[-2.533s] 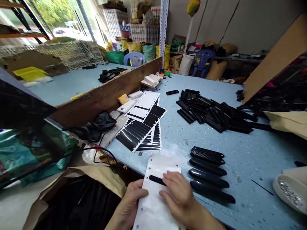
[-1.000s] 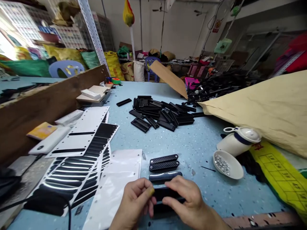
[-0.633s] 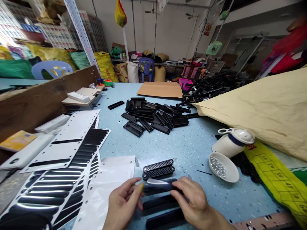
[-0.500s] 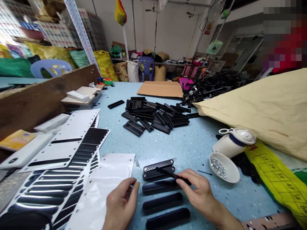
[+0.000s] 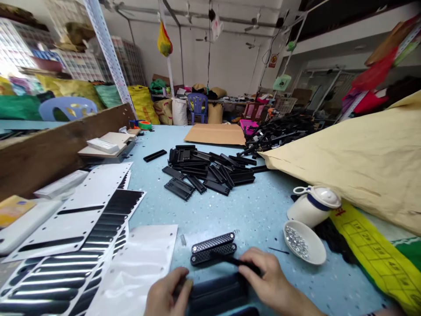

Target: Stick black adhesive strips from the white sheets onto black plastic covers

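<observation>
My right hand [image 5: 268, 274] pinches slim black tweezers [image 5: 230, 260], their thin end pointing left over the lower of two black textured bars [image 5: 213, 242] with screws at their ends. Just below, smooth black bars [image 5: 217, 292] lie side by side between my hands, blurred. My left hand [image 5: 167, 292] is at their left ends, thumb and forefinger closed together; what they pinch, if anything, is hidden. Another smooth bar [image 5: 243, 311] shows in part at the bottom edge. Left of my left hand lies a white sheet [image 5: 144, 259].
A pile of black slotted bars [image 5: 204, 169] lies mid-table. To the right are a white bowl [image 5: 317, 250] of small metal parts, a lidded mug [image 5: 309, 208] and brown paper [image 5: 345, 158]. Sheets of black strips [image 5: 62, 259] spread at left beside a wooden board [image 5: 66, 136].
The view has tilted up. The upper smooth bars, apart before, now lie close together between my hands. My left fingers have come to their left ends; the tweezers stay in my right hand.
</observation>
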A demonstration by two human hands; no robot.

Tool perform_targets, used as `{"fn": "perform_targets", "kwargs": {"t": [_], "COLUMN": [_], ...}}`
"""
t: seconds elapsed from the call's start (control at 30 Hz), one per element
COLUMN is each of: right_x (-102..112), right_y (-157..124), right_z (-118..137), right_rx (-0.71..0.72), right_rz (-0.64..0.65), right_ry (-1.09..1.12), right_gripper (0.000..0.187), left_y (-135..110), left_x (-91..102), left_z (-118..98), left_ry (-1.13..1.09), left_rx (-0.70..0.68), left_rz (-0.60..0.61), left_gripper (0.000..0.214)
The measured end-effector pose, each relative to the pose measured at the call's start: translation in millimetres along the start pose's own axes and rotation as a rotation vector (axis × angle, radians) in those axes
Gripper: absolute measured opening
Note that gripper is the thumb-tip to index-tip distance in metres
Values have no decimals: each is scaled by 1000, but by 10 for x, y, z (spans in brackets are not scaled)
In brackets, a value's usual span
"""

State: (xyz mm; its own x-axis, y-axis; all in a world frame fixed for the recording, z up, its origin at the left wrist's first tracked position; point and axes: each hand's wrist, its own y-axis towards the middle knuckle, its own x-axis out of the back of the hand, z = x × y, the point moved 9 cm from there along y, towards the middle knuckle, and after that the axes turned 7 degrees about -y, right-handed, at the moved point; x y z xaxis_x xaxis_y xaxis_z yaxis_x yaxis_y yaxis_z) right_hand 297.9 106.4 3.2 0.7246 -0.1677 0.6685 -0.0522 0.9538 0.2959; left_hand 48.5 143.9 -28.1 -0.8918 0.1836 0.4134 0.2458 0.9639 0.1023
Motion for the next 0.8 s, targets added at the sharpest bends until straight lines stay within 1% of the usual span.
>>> {"fn": "perform_targets", "kwargs": {"t": [0.07,0.1,0.17,0.27,0.37,0.53,0.7,0.8], "right_x": [108,135,142,85,11,-69,-35,-110], "right_y": [101,154,246,317,317,254,233,259], "right_z": [-4,-21,-72,-136,-150,-96,-15,47], "right_rx": [-16,-21,-22,-4,23,93,167,193], "right_rz": [-47,-58,-66,-67,-45,60,44,74], "right_ry": [31,41,44,35,32,-4,-10,-12], "right_gripper": [11,11,11,9,10,11,12,15], "left_y": [63,98,165,221,231,202,160,140], "left_x": [62,56,4,-83,-111,-135,-130,-105], "left_z": [-26,-33,-12,14,-23,-59,14,36], "left_ry": [94,133,160,141,111,64,-5,-22], "left_rx": [13,21,59,97,79,69,104,102], "left_rz": [-65,-69,-50,-14,-12,15,-4,-31], "left_gripper": [17,20,25,28,25,20,22,22]}}
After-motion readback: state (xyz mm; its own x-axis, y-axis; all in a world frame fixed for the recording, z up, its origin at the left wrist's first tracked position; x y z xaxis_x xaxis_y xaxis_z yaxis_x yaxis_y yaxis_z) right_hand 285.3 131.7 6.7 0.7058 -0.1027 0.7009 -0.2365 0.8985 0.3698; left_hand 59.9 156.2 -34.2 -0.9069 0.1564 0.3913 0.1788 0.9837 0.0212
